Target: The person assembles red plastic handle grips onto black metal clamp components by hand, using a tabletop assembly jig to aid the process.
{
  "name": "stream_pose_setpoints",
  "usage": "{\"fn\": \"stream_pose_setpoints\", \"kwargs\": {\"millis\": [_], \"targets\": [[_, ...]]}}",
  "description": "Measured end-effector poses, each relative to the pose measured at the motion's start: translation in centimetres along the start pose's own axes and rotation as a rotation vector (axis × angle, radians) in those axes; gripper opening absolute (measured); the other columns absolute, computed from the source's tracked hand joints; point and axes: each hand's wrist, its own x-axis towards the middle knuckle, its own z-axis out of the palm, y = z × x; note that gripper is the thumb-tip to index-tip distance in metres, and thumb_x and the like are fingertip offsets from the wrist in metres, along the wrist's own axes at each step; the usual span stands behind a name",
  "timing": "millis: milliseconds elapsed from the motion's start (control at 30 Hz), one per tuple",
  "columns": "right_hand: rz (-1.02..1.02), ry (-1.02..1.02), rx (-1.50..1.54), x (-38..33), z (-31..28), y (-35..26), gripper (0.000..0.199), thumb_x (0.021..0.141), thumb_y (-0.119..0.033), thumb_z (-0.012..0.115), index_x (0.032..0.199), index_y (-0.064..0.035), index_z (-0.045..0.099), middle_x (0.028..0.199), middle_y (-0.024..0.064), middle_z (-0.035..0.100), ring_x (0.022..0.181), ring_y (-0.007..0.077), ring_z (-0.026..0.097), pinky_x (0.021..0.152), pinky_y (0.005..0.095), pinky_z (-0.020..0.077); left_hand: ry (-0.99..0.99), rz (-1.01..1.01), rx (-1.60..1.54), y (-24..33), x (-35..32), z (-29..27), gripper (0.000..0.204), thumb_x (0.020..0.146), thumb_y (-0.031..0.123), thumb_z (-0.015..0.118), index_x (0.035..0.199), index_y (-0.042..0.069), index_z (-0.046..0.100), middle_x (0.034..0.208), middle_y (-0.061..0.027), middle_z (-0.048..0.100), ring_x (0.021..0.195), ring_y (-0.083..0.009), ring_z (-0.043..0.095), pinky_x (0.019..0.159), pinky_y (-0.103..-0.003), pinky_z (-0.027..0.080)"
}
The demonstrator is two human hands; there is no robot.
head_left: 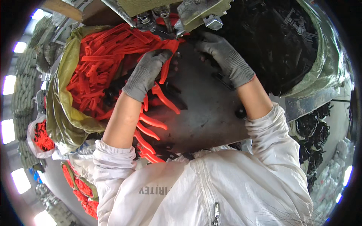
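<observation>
Right side: green sack (326,62) filled with black pieces (275,49). Left side: yellowish sack (62,101) heaped with red pieces (98,60). Between them, dark tabletop (211,120). Machine (203,13) at the far edge. Hands grey-gloved, apart: left hand (148,71) closed on a red handle (164,71) just below the machine; right hand (226,60) fingers curled, grip cannot be determined.

Ribbed grey gloves (139,86) covered your left hand (149,67) and right hand (222,54).
Your white jacket (252,180) had gathered cuffs (120,152), a front zip (216,211) and grey lettering (155,191).
</observation>
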Motion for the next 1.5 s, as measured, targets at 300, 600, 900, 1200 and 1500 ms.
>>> {"fn": "stream_pose_setpoints", "kwargs": {"millis": [300, 600, 900, 1200, 1500], "targets": [[-0.004, -0.150, -0.096, 1.0, 3.5, 1.6, 0.040, 0.095, -0.017, 0.067, 0.132, -0.0044, 0.060, 0.085, 0.0033, 0.064, 0.064, 0.0090, 0.062, 0.053, 0.0254, 0.0493, 0.059, -0.037, 0.303, -1.5, -0.1, -1.4, 0.032, 0.099, 0.024, 0.062, 0.116, -0.002, 0.072, 0.092, -0.0091, 0.074, 0.078, -0.0175, 0.072, 0.072, -0.030, 0.056], [0.074, -0.125, 0.027, 0.7, 3.4, 3.6, 0.015, 0.099, -0.017, 0.062, 0.107, -0.0040, 0.061, 0.084, 0.0038, 0.063, 0.062, 0.0076, 0.061, 0.049, 0.0229, 0.0477, 0.657, 0.119, 0.116, -0.5, -16.3, -8.9, 0.032, 0.105, 0.023, 0.059, 0.127, 0.000, 0.065, 0.107, -0.0088, 0.072, 0.093, -0.0168, 0.071, 0.084, -0.031, 0.058], [0.078, -0.090, -0.011, -0.6, 3.6, 0.5, 0.025, 0.100, -0.021, 0.063, 0.120, -0.0054, 0.061, 0.082, 0.0039, 0.064, 0.062, 0.0074, 0.059, 0.053, 0.0234, 0.0475, 0.498, -0.455, -0.102, -13.5, -32.8, -8.0, 0.037, 0.105, 0.032, 0.054, 0.119, 0.001, 0.068, 0.098, -0.0109, 0.074, 0.084, -0.0184, 0.072, 0.072, -0.031, 0.058], [0.218, -0.132, -0.041, -0.6, 3.9, 3.2, 0.039, 0.101, -0.024, 0.063, 0.135, -0.0052, 0.057, 0.084, 0.0035, 0.065, 0.062, 0.0072, 0.059, 0.053, 0.0239, 0.0475, 0.564, -0.374, -0.848, -14.4, -29.2, 0.8, 0.038, 0.107, 0.038, 0.059, 0.124, 0.005, 0.062, 0.112, -0.0088, 0.070, 0.103, -0.0211, 0.070, 0.084, -0.032, 0.058], [0.091, -0.174, 0.045, -1.3, 6.4, 1.6, 0.023, 0.101, -0.019, 0.061, 0.119, -0.0042, 0.063, 0.097, 0.0093, 0.070, 0.079, 0.0160, 0.069, 0.064, 0.0290, 0.0544, 0.877, 0.012, -0.390, -17.9, -23.5, -1.5, 0.041, 0.096, 0.023, 0.073, 0.128, 0.005, 0.055, 0.104, -0.0014, 0.062, 0.087, -0.0137, 0.061, 0.080, -0.028, 0.053]]}}
